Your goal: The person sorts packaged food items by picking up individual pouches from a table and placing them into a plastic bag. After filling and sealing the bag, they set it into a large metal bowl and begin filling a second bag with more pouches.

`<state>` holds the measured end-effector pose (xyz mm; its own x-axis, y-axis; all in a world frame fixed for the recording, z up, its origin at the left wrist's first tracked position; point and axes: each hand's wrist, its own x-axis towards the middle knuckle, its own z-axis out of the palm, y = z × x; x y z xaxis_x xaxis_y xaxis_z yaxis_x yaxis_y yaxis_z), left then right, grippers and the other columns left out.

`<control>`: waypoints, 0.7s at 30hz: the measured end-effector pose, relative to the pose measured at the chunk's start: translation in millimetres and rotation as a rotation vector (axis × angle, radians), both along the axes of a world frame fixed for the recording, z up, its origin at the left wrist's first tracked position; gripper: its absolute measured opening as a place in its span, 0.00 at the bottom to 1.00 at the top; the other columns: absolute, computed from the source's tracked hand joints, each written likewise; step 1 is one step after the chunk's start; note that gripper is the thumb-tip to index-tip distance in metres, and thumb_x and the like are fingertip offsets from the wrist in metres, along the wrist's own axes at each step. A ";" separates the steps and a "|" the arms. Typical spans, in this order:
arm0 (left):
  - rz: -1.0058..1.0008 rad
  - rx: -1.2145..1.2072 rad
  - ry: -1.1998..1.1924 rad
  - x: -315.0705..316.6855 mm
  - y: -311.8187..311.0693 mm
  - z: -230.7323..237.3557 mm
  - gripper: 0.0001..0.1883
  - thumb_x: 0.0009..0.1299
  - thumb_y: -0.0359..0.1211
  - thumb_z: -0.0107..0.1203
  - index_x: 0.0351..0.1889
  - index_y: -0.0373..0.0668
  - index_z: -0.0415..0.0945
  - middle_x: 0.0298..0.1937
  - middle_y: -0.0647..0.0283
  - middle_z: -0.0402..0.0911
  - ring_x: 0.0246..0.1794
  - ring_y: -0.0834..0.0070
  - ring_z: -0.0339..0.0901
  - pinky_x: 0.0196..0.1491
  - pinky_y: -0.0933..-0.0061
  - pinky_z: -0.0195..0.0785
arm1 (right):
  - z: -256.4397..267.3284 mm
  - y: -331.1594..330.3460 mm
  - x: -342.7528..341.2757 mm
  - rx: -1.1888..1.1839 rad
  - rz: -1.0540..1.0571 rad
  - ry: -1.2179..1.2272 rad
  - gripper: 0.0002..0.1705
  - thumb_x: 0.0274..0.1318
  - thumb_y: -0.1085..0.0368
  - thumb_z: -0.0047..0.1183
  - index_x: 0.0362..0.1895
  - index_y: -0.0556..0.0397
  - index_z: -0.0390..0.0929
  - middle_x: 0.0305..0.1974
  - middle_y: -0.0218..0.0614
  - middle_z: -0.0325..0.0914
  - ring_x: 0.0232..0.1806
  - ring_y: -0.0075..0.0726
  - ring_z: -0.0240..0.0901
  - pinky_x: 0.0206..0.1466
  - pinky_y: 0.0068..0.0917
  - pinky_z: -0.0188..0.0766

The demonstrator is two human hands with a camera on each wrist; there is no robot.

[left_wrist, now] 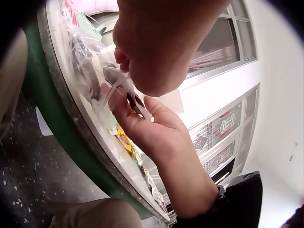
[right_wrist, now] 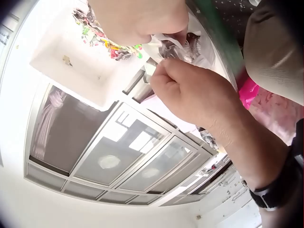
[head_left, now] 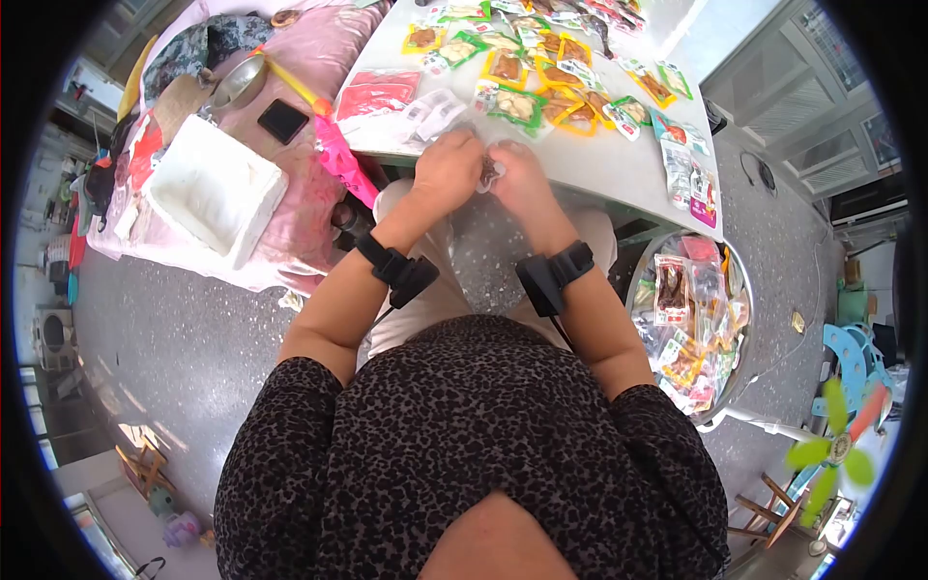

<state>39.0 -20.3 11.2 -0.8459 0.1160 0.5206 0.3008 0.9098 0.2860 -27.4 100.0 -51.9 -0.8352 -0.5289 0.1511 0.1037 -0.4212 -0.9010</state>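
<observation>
At the table's front edge my left hand (head_left: 449, 166) and right hand (head_left: 522, 176) meet over a small clear plastic packet (head_left: 490, 175) with dark brown contents. In the left wrist view the right hand (left_wrist: 156, 135) pinches the packet's edge between thumb and fingers, and crinkled clear film (left_wrist: 92, 66) spreads beyond it. The left hand (right_wrist: 194, 90) shows with curled fingers gripping the other side of the packet (right_wrist: 183, 50) in the right wrist view. Just behind the left hand lie clear plastic packets (head_left: 435, 114) on the white table (head_left: 387, 145).
Several yellow and green food packets (head_left: 507, 68) cover the table's far side, with red packaging (head_left: 379, 94) at left. A metal basin (head_left: 742, 338) of packets stands at the right. Leftward, a pink-covered bed (head_left: 300, 174) holds a white foam box (head_left: 217, 188) and a black phone (head_left: 282, 121).
</observation>
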 end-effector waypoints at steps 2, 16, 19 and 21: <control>0.039 0.003 -0.005 3.0 -0.4 -1.5 0.03 0.54 0.29 0.46 0.25 0.40 0.67 0.33 0.58 0.71 0.35 0.61 0.68 0.37 0.66 0.63 | 59.1 11.4 35.6 0.264 0.046 -0.373 0.10 0.43 0.70 0.45 0.34 0.56 0.66 0.26 0.32 0.68 0.25 0.25 0.66 0.20 0.22 0.63; 0.011 -0.054 0.029 8.2 0.9 -0.9 0.05 0.51 0.32 0.49 0.23 0.42 0.69 0.24 0.58 0.68 0.30 0.60 0.68 0.31 0.64 0.64 | 17.1 -21.6 1.4 -0.250 -0.089 -0.593 0.07 0.43 0.77 0.39 0.31 0.59 0.65 0.27 0.43 0.67 0.24 0.36 0.67 0.21 0.29 0.64; 0.049 -0.027 0.037 8.2 -0.9 -2.5 0.06 0.51 0.33 0.50 0.25 0.43 0.70 0.25 0.59 0.69 0.30 0.60 0.68 0.31 0.64 0.64 | 13.0 -27.1 -0.5 -0.319 -0.112 -0.618 0.08 0.43 0.77 0.40 0.33 0.59 0.65 0.29 0.45 0.68 0.27 0.39 0.67 0.26 0.32 0.65; 0.064 -0.008 0.037 7.6 -4.5 -5.1 0.08 0.50 0.33 0.51 0.27 0.44 0.70 0.26 0.60 0.69 0.31 0.60 0.68 0.32 0.63 0.63 | -8.7 -28.3 -9.7 -0.138 -0.157 -0.190 0.09 0.44 0.75 0.41 0.34 0.58 0.64 0.30 0.44 0.68 0.28 0.40 0.68 0.29 0.33 0.66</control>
<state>46.6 -24.8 6.1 -0.8318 0.0670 0.5510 0.2525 0.9297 0.2681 -37.2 71.7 -60.6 -0.9256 -0.3759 0.0453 0.1891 -0.5625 -0.8049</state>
